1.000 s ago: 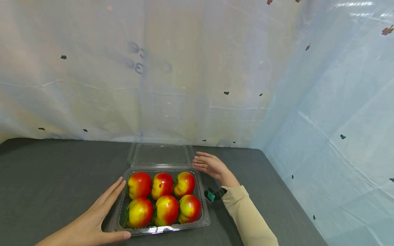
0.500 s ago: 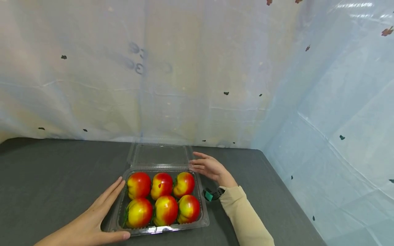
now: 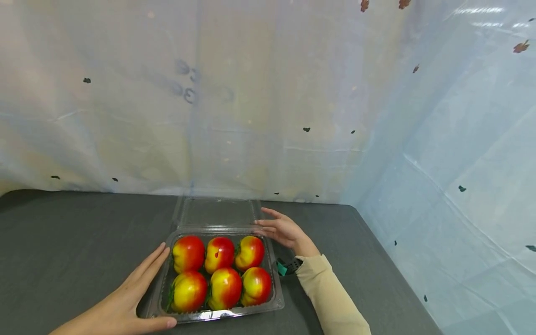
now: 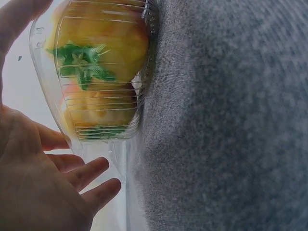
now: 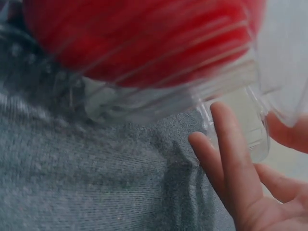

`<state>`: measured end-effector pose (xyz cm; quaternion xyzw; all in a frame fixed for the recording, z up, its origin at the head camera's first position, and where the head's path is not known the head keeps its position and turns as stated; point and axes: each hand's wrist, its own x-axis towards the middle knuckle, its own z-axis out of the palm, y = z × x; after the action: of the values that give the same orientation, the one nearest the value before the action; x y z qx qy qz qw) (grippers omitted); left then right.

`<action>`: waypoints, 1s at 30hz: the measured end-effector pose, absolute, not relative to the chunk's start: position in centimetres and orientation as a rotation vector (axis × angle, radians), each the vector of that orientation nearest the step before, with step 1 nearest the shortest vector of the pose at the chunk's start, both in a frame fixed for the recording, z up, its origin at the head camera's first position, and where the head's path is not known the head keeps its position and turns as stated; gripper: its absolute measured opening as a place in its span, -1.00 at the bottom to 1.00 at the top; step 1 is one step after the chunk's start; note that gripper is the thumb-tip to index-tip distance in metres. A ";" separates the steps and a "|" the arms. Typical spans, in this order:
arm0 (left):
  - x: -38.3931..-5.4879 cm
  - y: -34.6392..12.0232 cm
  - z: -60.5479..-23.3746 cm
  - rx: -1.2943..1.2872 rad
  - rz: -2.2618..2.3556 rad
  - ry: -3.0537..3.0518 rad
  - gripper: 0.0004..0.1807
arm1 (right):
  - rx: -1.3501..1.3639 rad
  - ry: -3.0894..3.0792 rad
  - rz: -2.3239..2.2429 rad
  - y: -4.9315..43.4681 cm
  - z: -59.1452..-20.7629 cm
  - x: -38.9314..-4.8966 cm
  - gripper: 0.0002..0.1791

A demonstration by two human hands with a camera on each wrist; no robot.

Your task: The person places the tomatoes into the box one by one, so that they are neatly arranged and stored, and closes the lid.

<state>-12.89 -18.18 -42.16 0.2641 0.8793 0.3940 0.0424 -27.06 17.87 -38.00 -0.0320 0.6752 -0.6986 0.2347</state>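
Observation:
A clear plastic clamshell box point(image 3: 209, 317) sits on the dark table, with its lid point(image 3: 217, 213) laid back behind it. Several shiny red-and-yellow tomato-like fruits point(image 3: 226, 287) fill it in two rows; green leafy tops point(image 4: 79, 60) show through the wall in the left wrist view. My left hand point(image 3: 123, 300) spans the box's left side, fingers extended toward the rim and thumb at the near left corner. At the far right corner, my right hand point(image 3: 286, 232) has its fingers extended beside the hinge. In the right wrist view, its fingers point(image 5: 233, 154) are spread near the clear plastic.
The dark grey cloth-covered table point(image 3: 75, 242) extends to both sides of the box. Pale sheeting point(image 3: 251, 93) hangs behind it, and more sheeting point(image 3: 460, 223) runs along the right edge. A black band point(image 3: 289, 266) sits at my right wrist.
My right hand has shifted slightly left, its fingertips coming closer to the hinge corner. The left hand, the box and the fruits look almost unmoved.

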 end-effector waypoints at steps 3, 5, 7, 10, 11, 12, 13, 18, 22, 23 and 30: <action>-12.9 -18.2 -42.2 0.809 1.211 2.682 0.18 | -0.115 1.848 -1.916 17.9 -38.1 -27.1 -0.30; -12.9 -18.2 -42.2 0.808 1.213 2.681 0.18 | -0.137 1.851 -1.918 18.0 -38.1 -27.2 -0.30; -12.9 -18.2 -42.2 0.809 1.215 2.678 0.18 | -0.146 1.853 -1.929 18.1 -38.1 -27.1 -0.30; -12.8 -18.1 -42.1 0.815 1.215 2.680 0.19 | -0.152 1.853 -1.952 18.3 -38.1 -27.0 -0.30; -12.8 -18.0 -42.1 0.814 1.215 2.680 0.19 | -0.154 1.846 -1.964 18.3 -38.0 -27.0 -0.30; -12.8 -18.0 -42.1 0.812 1.215 2.680 0.19 | -0.156 1.838 -1.976 18.4 -38.0 -27.0 -0.30; -12.8 -18.0 -42.1 0.810 1.214 2.681 0.19 | -0.157 1.830 -1.988 18.4 -38.0 -26.9 -0.30; -12.8 -18.1 -42.0 0.804 1.215 2.676 0.19 | -0.162 1.794 -2.028 18.4 -38.1 -27.0 -0.29; -12.8 -18.1 -42.0 0.821 1.213 2.673 0.18 | -0.168 1.797 -2.036 18.4 -38.2 -27.0 -0.29; -12.8 -18.1 -41.9 0.819 1.214 2.669 0.18 | -0.171 1.799 -2.038 18.4 -38.3 -27.0 -0.29; -12.8 -17.7 -41.9 0.809 1.229 2.649 0.20 | -0.180 1.832 -2.034 18.8 -38.1 -26.7 -0.30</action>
<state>-12.79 -17.69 -41.91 0.2665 0.8729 0.4050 0.0556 -26.72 18.79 -38.10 -0.0642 0.6547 -0.7267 0.1979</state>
